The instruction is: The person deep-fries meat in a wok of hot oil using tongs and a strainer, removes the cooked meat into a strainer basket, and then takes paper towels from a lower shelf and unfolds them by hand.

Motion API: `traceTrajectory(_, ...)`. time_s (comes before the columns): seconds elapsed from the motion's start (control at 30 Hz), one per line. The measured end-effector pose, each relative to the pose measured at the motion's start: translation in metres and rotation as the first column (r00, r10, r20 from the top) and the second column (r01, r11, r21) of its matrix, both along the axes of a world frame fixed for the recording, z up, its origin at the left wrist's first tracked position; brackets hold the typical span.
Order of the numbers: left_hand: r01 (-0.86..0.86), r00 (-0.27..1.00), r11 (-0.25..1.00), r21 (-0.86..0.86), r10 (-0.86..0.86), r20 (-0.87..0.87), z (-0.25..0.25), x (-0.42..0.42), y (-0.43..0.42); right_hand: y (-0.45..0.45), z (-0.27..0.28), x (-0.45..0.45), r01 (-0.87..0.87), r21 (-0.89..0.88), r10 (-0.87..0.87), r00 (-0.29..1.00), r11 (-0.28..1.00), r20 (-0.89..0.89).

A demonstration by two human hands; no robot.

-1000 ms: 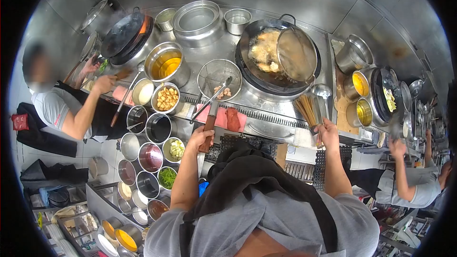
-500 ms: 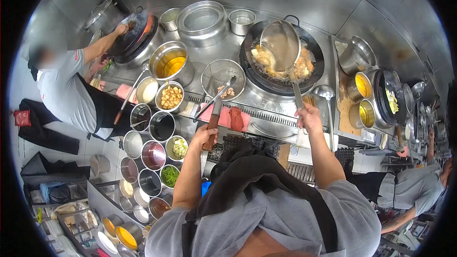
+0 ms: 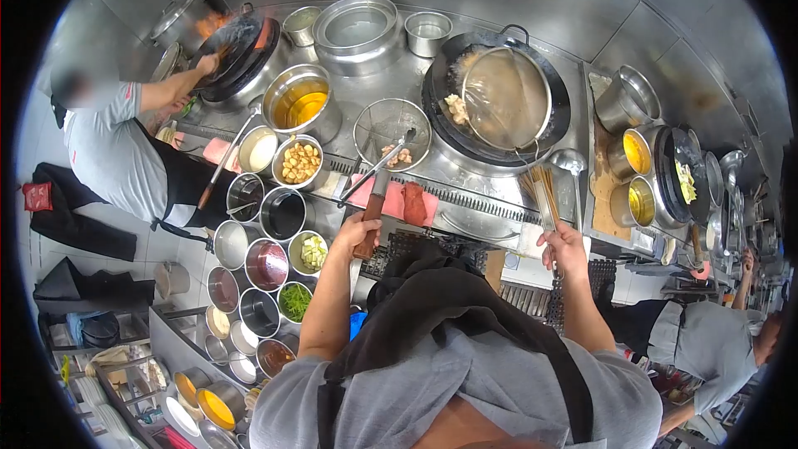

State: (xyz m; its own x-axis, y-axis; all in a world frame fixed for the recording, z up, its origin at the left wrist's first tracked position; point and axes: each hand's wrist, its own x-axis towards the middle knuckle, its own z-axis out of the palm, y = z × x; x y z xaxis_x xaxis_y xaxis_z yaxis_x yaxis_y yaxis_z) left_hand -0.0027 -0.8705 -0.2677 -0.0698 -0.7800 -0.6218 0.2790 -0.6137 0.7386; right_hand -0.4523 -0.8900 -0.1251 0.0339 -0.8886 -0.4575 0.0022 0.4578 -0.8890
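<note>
My left hand (image 3: 356,235) is closed around the wooden handle of a round wire strainer (image 3: 374,126), left of the wok. A few pale pieces of food (image 3: 399,155) lie in its mesh, with a thin dark-tipped utensil (image 3: 366,181) across it. My right hand (image 3: 564,248) grips the metal handle of a large round skimmer (image 3: 507,100). Its mesh disc lies over the black wok (image 3: 440,125) and covers most of the inside. Some pale-golden fried food (image 3: 455,109) shows at the disc's left edge; what lies beneath it is blurred.
A ladle (image 3: 568,163) and thin wooden sticks (image 3: 532,185) sit right of the wok. Pots of oil (image 3: 299,108), golden chunks (image 3: 300,163) and sauces (image 3: 267,264) stand on the left. A co-worker (image 3: 116,150) handles another wok (image 3: 233,58) at far left; another person (image 3: 706,345) is at right.
The skimmer has come down flatter over the wok and toward me, hiding most of the frying food. My right hand has moved right and nearer my body. My left hand stays nearly still.
</note>
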Motion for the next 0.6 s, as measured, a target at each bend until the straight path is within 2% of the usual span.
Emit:
traceTrajectory(0.1, -0.003, 1.0, 1.0, 0.007, 0.003, -0.009, 0.002, -0.001, -0.002, -0.012, -0.001, -0.002, -0.221, -0.066, 0.192, 0.935, 0.973, -0.299)
traceTrajectory(0.13, -0.02, 1.0, 1.0, 0.016, 0.021, -0.007, 0.006, -0.001, -0.002, -0.016, 0.001, 0.001, -0.22, -0.065, 0.191, 0.935, 0.973, -0.298)
traceTrajectory(0.2, -0.021, 1.0, 0.999, 0.028, 0.021, 0.004, 0.013, 0.001, -0.006, -0.023, 0.004, 0.015, -0.245, -0.137, 0.165, 0.888, 0.96, -0.43)
traceTrajectory(0.27, -0.021, 1.0, 0.999, 0.042, 0.021, 0.01, 0.012, 0.004, -0.012, -0.028, 0.005, 0.025, -0.232, -0.145, 0.153, 0.895, 0.962, -0.419)
traceTrajectory(0.33, 0.016, 0.998, 1.0, 0.007, -0.017, 0.066, 0.006, 0.007, -0.021, -0.032, -0.002, 0.031, -0.254, -0.146, 0.204, 0.934, 0.956, -0.292)
traceTrajectory(0.5, 0.0, 0.996, 0.999, -0.045, 0.004, 0.084, 0.016, 0.007, -0.02, -0.022, 0.015, 0.04, -0.219, -0.132, 0.191, 0.962, 0.967, -0.193)
traceTrajectory(0.6, 0.05, 0.998, 0.996, -0.077, -0.047, 0.036, 0.039, 0.004, -0.013, -0.016, 0.024, 0.036, -0.24, -0.125, 0.205, 0.948, 0.963, -0.242)
